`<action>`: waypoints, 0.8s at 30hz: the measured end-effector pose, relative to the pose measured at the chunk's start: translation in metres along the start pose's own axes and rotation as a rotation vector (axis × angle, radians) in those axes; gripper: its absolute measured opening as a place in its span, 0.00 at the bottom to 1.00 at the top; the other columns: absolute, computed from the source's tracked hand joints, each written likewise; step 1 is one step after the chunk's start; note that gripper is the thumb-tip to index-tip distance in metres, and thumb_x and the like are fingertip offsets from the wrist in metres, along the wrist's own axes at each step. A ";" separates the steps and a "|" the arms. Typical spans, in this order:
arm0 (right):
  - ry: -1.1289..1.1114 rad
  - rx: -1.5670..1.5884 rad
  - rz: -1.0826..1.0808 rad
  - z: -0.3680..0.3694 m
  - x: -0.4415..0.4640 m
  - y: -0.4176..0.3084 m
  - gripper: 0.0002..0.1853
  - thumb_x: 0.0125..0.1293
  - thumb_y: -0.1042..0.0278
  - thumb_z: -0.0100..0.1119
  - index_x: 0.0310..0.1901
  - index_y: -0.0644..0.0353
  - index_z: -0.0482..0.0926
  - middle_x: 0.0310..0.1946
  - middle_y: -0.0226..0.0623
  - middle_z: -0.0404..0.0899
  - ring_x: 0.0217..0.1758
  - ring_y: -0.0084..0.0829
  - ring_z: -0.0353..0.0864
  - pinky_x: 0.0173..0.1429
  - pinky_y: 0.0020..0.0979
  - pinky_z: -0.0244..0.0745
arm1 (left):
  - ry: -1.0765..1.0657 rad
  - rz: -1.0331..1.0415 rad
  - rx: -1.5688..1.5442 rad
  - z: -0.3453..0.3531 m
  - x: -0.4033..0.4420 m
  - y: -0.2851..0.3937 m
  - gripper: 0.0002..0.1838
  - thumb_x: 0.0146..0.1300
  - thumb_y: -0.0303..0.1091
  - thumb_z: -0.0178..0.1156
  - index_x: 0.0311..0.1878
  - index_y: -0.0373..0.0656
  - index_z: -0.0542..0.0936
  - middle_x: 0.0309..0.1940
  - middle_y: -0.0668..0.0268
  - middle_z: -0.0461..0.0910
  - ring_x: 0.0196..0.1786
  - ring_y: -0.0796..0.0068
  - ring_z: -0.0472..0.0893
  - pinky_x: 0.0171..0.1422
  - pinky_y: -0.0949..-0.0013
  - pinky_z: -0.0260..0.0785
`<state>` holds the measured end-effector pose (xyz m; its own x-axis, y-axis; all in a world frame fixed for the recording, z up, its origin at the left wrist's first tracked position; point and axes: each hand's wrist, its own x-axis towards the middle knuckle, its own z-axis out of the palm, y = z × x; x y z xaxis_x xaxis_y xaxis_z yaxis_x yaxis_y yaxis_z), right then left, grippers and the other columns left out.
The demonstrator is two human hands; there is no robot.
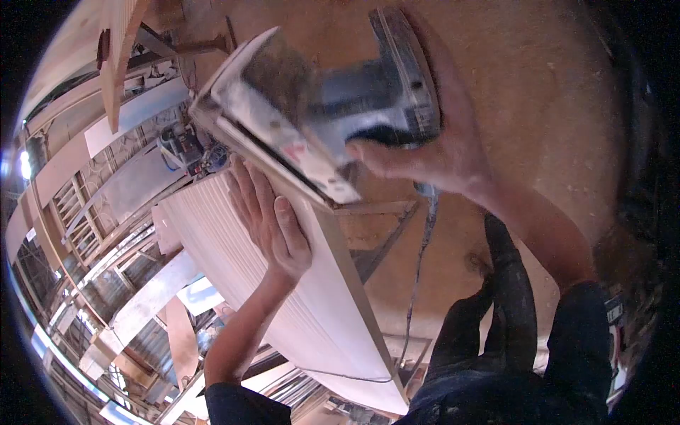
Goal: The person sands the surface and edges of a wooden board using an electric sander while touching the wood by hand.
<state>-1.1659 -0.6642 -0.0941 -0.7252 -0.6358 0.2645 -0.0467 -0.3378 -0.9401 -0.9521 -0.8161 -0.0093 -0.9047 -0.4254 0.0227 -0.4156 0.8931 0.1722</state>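
Your power sander [312, 106], dusty and dark above a pale, red-marked base [315, 168], tilts, blurred, at the edge of the ribbed wooden panel [319, 312], gripped by your right hand [453, 156], just beyond your left hand [273, 230], fingers straight, flat on the panel.

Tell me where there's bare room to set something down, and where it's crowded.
The board is bare below the left hand, down to the thin dark line near its lower end. Bare floor lies right of the right hand. It's crowded at the board's upper end, with left hand and sander close together.
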 end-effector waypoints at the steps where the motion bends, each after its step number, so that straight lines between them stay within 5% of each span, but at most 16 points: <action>1: -0.001 -0.004 -0.007 0.000 0.004 0.002 0.69 0.44 0.65 0.85 0.80 0.68 0.41 0.76 0.54 0.57 0.73 0.43 0.69 0.77 0.40 0.65 | 0.022 0.019 -0.017 -0.001 0.004 0.002 0.34 0.80 0.46 0.30 0.78 0.29 0.57 0.80 0.39 0.51 0.82 0.34 0.45 0.84 0.43 0.32; 4: 0.096 -0.144 -0.017 0.000 0.001 -0.003 0.66 0.41 0.55 0.86 0.78 0.64 0.53 0.68 0.53 0.72 0.70 0.44 0.74 0.74 0.39 0.68 | 0.019 -0.001 0.016 0.000 0.004 0.002 0.34 0.79 0.46 0.30 0.78 0.30 0.59 0.79 0.39 0.52 0.82 0.34 0.46 0.84 0.43 0.32; 6: -0.048 -0.153 0.003 -0.003 -0.015 -0.020 0.68 0.45 0.66 0.84 0.80 0.68 0.42 0.74 0.50 0.62 0.73 0.41 0.69 0.77 0.39 0.63 | 0.020 0.007 0.046 0.002 -0.003 -0.006 0.34 0.79 0.47 0.30 0.78 0.31 0.59 0.80 0.40 0.52 0.82 0.34 0.46 0.84 0.43 0.32; 10: -0.029 -0.150 0.025 0.004 -0.081 -0.032 0.69 0.44 0.66 0.85 0.81 0.66 0.42 0.72 0.47 0.64 0.73 0.40 0.69 0.78 0.40 0.61 | 0.088 0.107 0.055 0.013 -0.010 -0.023 0.34 0.80 0.50 0.30 0.78 0.34 0.61 0.80 0.43 0.53 0.82 0.37 0.47 0.84 0.45 0.33; 12: -0.075 -0.093 0.213 0.007 -0.119 -0.040 0.69 0.45 0.64 0.85 0.81 0.67 0.41 0.71 0.47 0.65 0.73 0.39 0.68 0.79 0.40 0.58 | 0.098 0.128 0.088 0.012 -0.007 -0.024 0.34 0.80 0.50 0.29 0.78 0.35 0.60 0.80 0.44 0.53 0.83 0.37 0.47 0.85 0.46 0.33; 19: -0.098 -0.104 0.172 0.032 -0.272 -0.071 0.68 0.47 0.61 0.85 0.81 0.66 0.41 0.68 0.48 0.68 0.70 0.38 0.70 0.77 0.42 0.61 | 0.149 -0.074 0.013 0.012 -0.006 -0.005 0.32 0.79 0.48 0.34 0.80 0.41 0.60 0.81 0.52 0.53 0.83 0.44 0.49 0.85 0.49 0.35; 21: -0.077 -0.043 0.135 0.042 -0.328 -0.073 0.68 0.47 0.54 0.85 0.80 0.67 0.44 0.67 0.58 0.70 0.71 0.51 0.71 0.76 0.45 0.63 | 0.193 -0.133 -0.007 0.010 -0.008 -0.002 0.32 0.79 0.47 0.34 0.80 0.42 0.60 0.81 0.53 0.54 0.83 0.47 0.49 0.85 0.49 0.35; 24: -0.093 -0.067 0.234 0.050 -0.393 -0.110 0.67 0.49 0.56 0.84 0.80 0.67 0.43 0.64 0.56 0.73 0.69 0.48 0.73 0.75 0.45 0.64 | 0.222 -0.283 0.019 0.011 -0.008 -0.004 0.31 0.79 0.46 0.34 0.79 0.43 0.61 0.81 0.54 0.54 0.84 0.51 0.49 0.85 0.49 0.34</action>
<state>-0.8416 -0.4114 -0.0837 -0.6555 -0.7533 0.0541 0.0668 -0.1292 -0.9894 -0.9441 -0.8145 -0.0207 -0.7124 -0.6755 0.1902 -0.6499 0.7373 0.1844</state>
